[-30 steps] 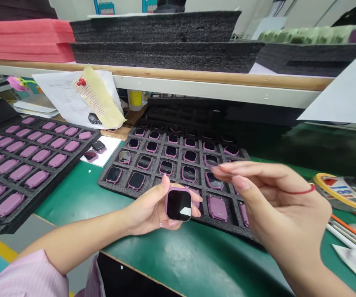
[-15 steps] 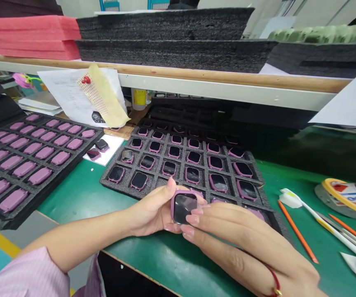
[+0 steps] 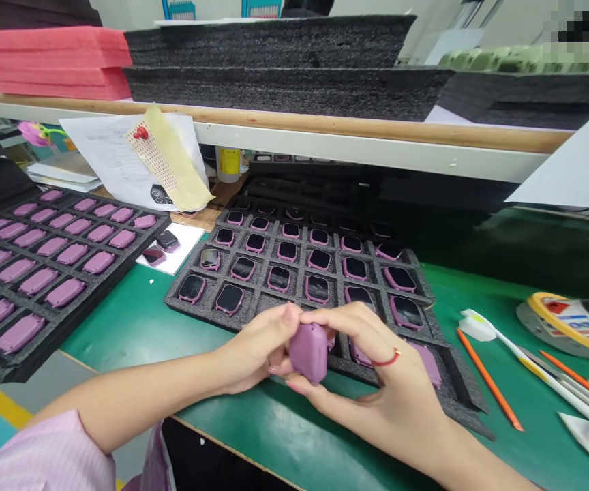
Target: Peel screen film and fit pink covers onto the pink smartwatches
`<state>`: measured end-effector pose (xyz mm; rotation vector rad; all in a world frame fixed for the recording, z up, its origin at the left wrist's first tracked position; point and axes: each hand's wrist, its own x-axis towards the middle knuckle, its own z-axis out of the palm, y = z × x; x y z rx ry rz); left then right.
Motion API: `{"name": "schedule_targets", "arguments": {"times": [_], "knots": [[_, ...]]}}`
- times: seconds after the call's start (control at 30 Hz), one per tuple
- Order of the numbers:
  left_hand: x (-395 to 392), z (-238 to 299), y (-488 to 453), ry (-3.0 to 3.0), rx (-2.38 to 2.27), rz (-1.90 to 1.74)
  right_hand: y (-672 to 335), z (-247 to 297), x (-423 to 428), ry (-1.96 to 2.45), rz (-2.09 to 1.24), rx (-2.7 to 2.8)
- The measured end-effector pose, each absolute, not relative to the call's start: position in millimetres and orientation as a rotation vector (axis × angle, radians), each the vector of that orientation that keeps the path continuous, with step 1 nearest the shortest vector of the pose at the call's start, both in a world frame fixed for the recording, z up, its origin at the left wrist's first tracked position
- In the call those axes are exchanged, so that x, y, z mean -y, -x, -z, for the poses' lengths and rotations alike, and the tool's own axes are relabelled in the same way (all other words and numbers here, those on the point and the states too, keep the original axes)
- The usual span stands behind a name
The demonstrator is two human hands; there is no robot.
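A purple smartwatch [image 3: 308, 352] is held between my left hand [image 3: 256, 351] and my right hand [image 3: 371, 358], and its plain back faces me, hiding the screen. The fingertips of both hands press on its sides. Just beyond my hands lies a dark foam tray [image 3: 207, 315] holding rows of purple watches, screens up. My right hand, with a red thread around the wrist, overlaps the tray's near right corner and hides several of its cells.
To the left, a second foam tray [image 3: 84, 300] holds purple watches backs up. Two watches lie on a white sheet [image 3: 182, 249]. A green mat [image 3: 121, 320] covers the bench. An orange pen [image 3: 489, 378], a white brush [image 3: 499, 348] and a tape roll [image 3: 563, 317] lie right. Foam stacks fill the shelf [image 3: 294, 133] above.
The watch has turned over, its dark screen no longer facing me and its purple back now showing. My right hand has come down from above the tray and grips the watch alongside my left.
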<state>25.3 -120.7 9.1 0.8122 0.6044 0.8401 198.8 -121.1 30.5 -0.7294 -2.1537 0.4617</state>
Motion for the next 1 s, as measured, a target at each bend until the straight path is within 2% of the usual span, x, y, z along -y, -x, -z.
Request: {"name": "schedule_targets", "arguments": {"times": [0.3, 0.43, 0.53, 0.63, 0.73, 0.87, 1.0], "knots": [[120.4, -16.8, -24.2, -0.731, -0.585, -0.794, -200.7, -30.7, 117.0, 0.739, -0.415, 2.163], [116.2, -12.2, -21.6, -0.790, -0.648, -0.841, -201.9, -32.0, 113.3, 0.706, -0.267, 2.187], [105.6, -13.3, -13.5, -0.935, -0.845, -1.105, -200.7, -28.3, 104.1, 0.821, -0.170, 2.147], [92.8, -21.6, -3.3, -1.000, -0.972, -1.426, -193.6, -14.2, 94.0, 0.937, -0.225, 2.134], [81.8, -30.2, 7.4, -1.046, -1.042, -1.547, -181.7, 6.4, 89.4, 0.968, -0.261, 2.219], [72.7, -33.1, 33.5, -1.513, -1.401, -1.382, -175.6, 17.7, 89.7, 0.986, -0.253, 2.278], [77.0, -30.6, 77.0, -1.809, -1.590, -1.119, -205.5, -1.5, 80.1, 1.071, -0.217, 2.307]]}}
